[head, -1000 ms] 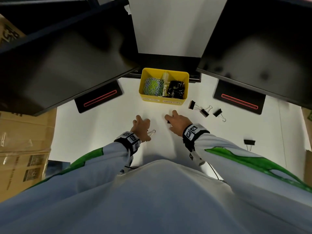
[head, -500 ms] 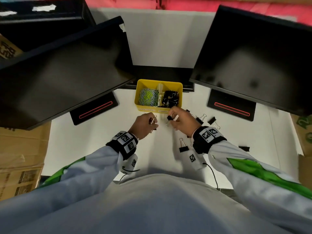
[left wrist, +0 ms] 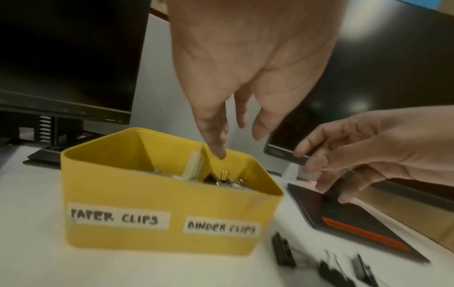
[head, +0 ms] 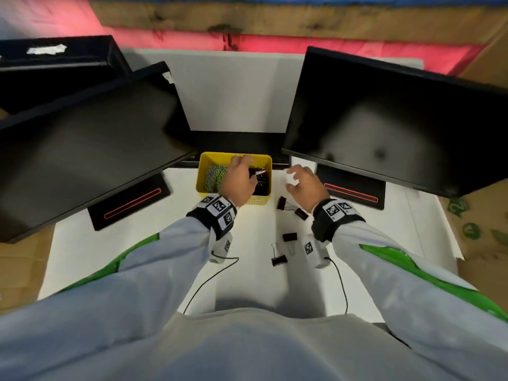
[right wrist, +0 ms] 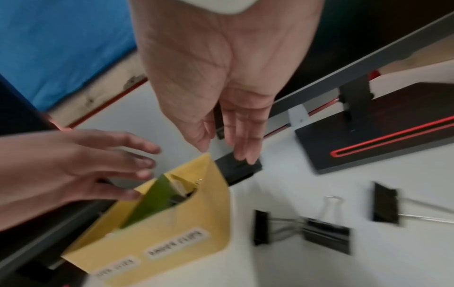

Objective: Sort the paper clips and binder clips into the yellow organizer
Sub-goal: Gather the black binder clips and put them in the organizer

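Under left fingers (left wrist: 218, 143): yellow organizer (left wrist: 157, 194).

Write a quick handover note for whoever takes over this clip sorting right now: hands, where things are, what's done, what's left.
Left hand: open over the yellow organizer, holding nothing.
Right hand: open and empty, in the air right of the organizer.
Done: paper clips fill the left compartment and binder clips the right, matching the labels.
Left: four loose binder clips lie on the white table in front of the organizer, near the right wrist. They go in the right compartment.
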`<state>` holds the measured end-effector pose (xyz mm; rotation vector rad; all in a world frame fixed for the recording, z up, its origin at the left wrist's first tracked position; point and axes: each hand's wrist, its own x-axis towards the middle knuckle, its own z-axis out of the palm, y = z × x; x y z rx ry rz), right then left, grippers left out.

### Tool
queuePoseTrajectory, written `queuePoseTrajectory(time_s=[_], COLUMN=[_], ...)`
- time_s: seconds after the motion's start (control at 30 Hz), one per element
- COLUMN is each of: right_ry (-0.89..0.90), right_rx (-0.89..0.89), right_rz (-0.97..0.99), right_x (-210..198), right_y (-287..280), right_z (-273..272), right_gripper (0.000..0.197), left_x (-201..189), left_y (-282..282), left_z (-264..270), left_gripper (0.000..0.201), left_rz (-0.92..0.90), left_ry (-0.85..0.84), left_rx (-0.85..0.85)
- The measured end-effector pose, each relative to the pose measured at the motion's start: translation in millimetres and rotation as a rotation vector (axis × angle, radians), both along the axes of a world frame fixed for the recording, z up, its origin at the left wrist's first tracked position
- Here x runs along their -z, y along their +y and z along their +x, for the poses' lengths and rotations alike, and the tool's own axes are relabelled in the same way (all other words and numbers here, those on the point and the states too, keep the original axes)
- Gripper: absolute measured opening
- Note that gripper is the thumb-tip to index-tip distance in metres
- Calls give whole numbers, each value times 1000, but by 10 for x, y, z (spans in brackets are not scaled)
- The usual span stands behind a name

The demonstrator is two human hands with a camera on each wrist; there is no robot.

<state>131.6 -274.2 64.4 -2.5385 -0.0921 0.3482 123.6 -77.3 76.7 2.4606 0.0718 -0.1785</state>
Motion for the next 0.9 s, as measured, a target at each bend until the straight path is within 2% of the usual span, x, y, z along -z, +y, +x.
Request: queuePoseTrajectory(time_s=[0.07,0.17,0.27,0.33,0.4,0.47,0.57,0.73,0.8,0.9], right_ry=[42,215,368,389,341,285,253,260,285,310], right_rx=[11,7,-52,-118,-187,-239,-278,-337,-361,-381], right_rz=[-140,-324,-389,-393,-434,-484,-489,-381,-354,-352], right_x=[140,370,540,608,659,693,722,743,740,727], right_y=[-293,-632,-759,-734,-660,-588,-548,-601,-627,-664], right_z=[-73,-194,-306,-370,-423,-486,-596,-687,-680,-687], right_gripper=[36,56,76,83,79,71,59,50,50,50], left_x=[70,229,473,654,797,879,927,951,930,926], left_y=[-90,-268,-432,-540,-642,-719,-788,-753,-762,-813], left_z=[-194,-516,-803,-937,-1013,-1045,-1052,-1038,-1034,-1039], left_gripper=[34,42,71,94,110,116,100,38,29,26], left_rz=[-7,20,130,251,354,456,517,335,322,376], left_ry=[-77,15,195,270,301,298,257,253,258,254], left_rx=[60,291,536,659,746,787,777,723,728,712])
